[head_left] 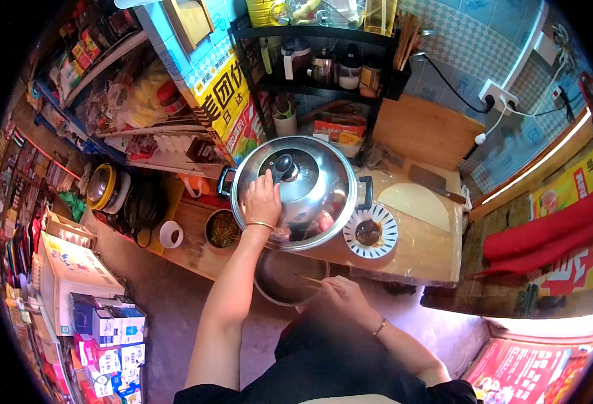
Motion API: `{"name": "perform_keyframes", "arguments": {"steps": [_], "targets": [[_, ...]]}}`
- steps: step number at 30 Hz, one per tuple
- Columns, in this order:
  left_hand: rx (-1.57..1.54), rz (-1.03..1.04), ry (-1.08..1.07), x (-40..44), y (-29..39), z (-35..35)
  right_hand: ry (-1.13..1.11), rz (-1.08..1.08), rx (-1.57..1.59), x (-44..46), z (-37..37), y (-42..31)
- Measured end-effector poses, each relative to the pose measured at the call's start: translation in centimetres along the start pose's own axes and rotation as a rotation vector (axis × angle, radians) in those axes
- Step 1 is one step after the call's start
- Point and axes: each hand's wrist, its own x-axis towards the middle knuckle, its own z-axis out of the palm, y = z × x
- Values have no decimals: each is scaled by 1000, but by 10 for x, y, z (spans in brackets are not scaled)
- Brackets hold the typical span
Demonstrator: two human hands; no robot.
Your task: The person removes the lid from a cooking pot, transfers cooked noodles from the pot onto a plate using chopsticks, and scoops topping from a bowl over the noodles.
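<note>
A large steel pot lid (pixel 333 182) with a glass centre covers a wide pot with black side handles. My left hand (pixel 262 200) reaches over the lid, its fingers closed at the black knob (pixel 284 165). Low in front of my body, my right hand (pixel 343 296) is closed on thin chopsticks (pixel 308 278), whose tips point left over a dark round pan (pixel 276 279). That pan sits below the counter edge, partly hidden by my forearm. A striped plate (pixel 352 248) with dark sauce stands right of the pot, and a bowl of chopped greens (pixel 223 229) stands left of it.
A white cup (pixel 171 234) is on the counter's left end. A cleaver (pixel 438 183) lies beside a round pale board (pixel 414 205) at right. Behind the pot stands a black rack (pixel 316 87) with jars. Boxes (pixel 108 323) are stacked at lower left.
</note>
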Motion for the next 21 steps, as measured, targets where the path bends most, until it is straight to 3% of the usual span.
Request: {"name": "perform_keyframes", "arguments": {"steps": [21], "targets": [[11, 19, 29, 0, -3, 3, 9, 10, 20, 1, 3, -5]]}}
